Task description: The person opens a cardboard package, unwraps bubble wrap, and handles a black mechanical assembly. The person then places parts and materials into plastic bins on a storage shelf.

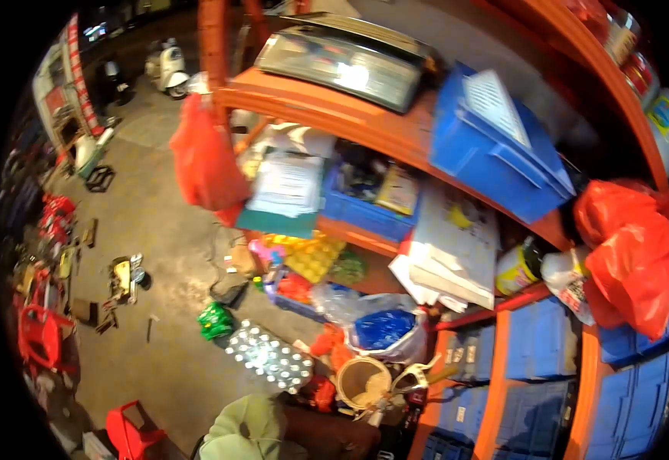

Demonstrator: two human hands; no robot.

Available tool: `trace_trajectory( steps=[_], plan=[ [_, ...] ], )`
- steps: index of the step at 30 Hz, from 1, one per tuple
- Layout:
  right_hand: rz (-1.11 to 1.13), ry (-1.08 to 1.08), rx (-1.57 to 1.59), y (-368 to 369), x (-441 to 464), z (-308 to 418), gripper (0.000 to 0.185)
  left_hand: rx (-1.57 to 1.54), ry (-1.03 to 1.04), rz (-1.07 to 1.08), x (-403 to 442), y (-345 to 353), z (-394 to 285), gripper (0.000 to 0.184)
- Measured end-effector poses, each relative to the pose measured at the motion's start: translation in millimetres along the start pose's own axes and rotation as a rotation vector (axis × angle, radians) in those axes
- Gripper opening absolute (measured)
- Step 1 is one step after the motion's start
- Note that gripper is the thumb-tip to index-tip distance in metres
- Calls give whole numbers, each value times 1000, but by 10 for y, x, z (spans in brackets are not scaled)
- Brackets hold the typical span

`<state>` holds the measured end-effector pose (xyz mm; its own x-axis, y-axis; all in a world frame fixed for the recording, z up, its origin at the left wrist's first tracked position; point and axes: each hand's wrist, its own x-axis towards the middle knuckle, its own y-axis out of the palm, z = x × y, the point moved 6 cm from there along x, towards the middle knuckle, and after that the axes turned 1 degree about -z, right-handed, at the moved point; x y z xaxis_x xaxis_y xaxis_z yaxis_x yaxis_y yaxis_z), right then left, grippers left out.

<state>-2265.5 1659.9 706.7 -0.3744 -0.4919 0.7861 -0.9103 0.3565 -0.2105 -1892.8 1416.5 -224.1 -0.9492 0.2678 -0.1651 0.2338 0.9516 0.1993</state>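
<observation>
Neither my left hand nor my right hand shows. Pale green cloth (246,429) bulges at the bottom edge; whether it is a sleeve or other clothing I cannot tell. Just beyond it lies a pack of bottles with white caps (269,356) on the floor. A round tan basket (363,382) stands to the right of that pack. Behind the basket, blue material sits in a clear plastic bag (384,326). A shiny green bundle (215,320) rests beyond the bottle pack.
An orange shelf rack (327,107) holds a blue bin (495,146), papers (287,182) and a red plastic bag (633,257). Another red bag (203,157) hangs at its post. Blue drawers (537,337) line the lower right. A red stool (131,431) and a parked scooter (168,69) stand left.
</observation>
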Motion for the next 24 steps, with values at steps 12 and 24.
trace_trajectory(
  steps=[12, 24],
  plan=[
    [440, -32, 1427, -1782, -4506, 3322, 33, 640, -863, -678, -3817, -1104, 1811, 33],
    [1893, 603, 1708, -3432, -9850, 5194, 16, 1054, -510, -390, -7119, 404, 3267, 29]
  ],
)
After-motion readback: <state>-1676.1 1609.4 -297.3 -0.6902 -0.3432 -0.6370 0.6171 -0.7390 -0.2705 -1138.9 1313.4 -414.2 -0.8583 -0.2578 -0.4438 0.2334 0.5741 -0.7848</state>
